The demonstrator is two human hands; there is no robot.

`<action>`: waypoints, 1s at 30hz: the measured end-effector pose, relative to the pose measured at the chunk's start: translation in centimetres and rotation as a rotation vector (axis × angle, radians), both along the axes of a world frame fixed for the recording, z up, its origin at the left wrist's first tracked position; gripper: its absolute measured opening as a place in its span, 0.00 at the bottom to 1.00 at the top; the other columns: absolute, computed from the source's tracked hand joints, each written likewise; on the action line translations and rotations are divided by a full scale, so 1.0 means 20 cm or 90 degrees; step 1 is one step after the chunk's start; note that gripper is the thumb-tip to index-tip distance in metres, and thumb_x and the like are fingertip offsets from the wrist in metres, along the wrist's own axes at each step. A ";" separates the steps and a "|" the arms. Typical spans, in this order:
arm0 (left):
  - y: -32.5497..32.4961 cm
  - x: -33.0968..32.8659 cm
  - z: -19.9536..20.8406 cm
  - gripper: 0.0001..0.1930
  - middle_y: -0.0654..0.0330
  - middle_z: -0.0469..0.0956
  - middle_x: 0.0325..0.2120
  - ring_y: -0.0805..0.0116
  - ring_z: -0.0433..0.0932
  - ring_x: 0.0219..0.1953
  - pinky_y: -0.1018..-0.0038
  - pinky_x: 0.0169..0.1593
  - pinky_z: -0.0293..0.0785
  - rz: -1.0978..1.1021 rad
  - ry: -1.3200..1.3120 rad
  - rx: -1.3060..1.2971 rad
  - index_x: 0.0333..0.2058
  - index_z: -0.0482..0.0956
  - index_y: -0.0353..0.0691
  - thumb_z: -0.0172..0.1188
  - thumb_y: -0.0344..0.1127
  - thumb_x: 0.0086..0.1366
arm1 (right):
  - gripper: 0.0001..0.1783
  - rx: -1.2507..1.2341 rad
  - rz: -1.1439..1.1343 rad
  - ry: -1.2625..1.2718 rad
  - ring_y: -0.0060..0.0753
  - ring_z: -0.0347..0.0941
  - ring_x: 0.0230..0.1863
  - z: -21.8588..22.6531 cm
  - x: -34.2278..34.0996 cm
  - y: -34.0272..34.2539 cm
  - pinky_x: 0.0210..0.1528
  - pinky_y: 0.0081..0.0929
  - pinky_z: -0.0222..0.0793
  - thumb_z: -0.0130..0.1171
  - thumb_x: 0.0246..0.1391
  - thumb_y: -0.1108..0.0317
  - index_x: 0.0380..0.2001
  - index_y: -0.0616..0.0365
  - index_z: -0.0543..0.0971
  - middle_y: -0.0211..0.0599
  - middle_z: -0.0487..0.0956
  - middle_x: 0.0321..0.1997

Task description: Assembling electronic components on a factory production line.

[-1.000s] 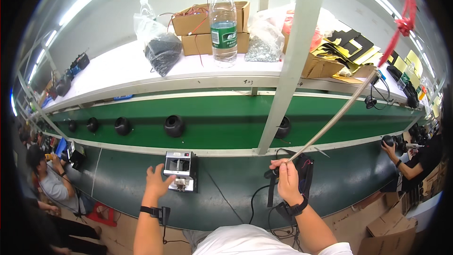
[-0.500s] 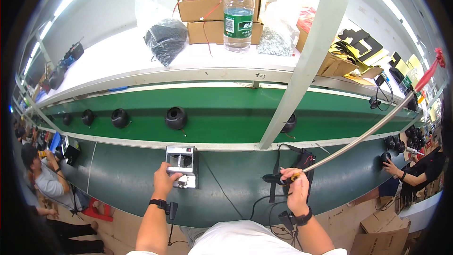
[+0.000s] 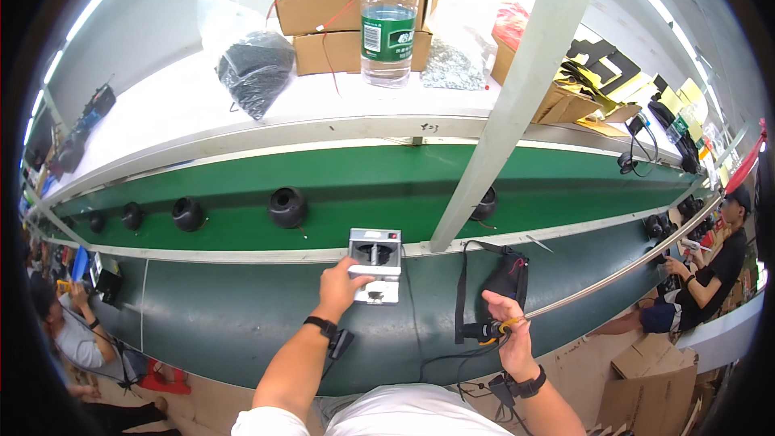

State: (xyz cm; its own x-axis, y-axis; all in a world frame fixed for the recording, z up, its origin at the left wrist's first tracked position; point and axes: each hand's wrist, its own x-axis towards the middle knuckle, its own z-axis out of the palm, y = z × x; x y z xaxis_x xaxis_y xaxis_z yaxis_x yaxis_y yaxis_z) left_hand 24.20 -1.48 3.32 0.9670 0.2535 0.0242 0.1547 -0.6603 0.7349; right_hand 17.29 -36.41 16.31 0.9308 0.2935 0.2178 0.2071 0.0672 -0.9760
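My left hand [image 3: 337,284] grips the left side of a small grey screw feeder [image 3: 389,270], which has a red switch and an open, round dark bay on top. It sits on the dark green bench close to the belt's rail. My right hand [image 3: 517,343] is at a black electric screwdriver [image 3: 478,331] with an orange-yellow ring, its handle lying between thumb and palm while some fingers stretch out. From beside that hand a long pale rod [image 3: 622,273] runs up to the right. Behind it on the bench lies a black strapped pouch [image 3: 507,282].
Round black housings [image 3: 287,207] stand spaced along the green belt [image 3: 355,182]. Above, a white shelf [image 3: 323,101] carries a water bottle [image 3: 388,40], cartons and bags. A slanted metal post [image 3: 508,105] crosses in front. Co-workers sit at left and right. Cables trail along the bench.
The screw feeder has slid right and toward the belt rail with my left hand. My right hand has lowered a little, its fingers loosening around the screwdriver. The rod has dropped lower.
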 end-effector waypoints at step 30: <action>0.11 -1.15 -0.53 0.29 0.36 0.67 0.60 0.36 0.73 0.56 0.48 0.58 0.70 -0.129 0.060 0.241 0.60 0.67 0.34 0.53 0.50 0.69 | 0.10 -0.105 -0.409 0.075 0.26 0.77 0.40 -0.60 -0.19 -0.48 0.46 0.30 0.74 0.62 0.63 0.66 0.42 0.62 0.81 0.34 0.82 0.36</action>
State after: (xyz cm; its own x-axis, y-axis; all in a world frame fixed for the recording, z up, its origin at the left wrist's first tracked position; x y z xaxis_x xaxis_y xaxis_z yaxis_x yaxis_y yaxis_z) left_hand 1.27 0.73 -7.34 0.9987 0.0490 -0.0125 0.0497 -0.9042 0.4241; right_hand 13.50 -45.94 4.27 0.9466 -0.3052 0.1041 0.0482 -0.1852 -0.9815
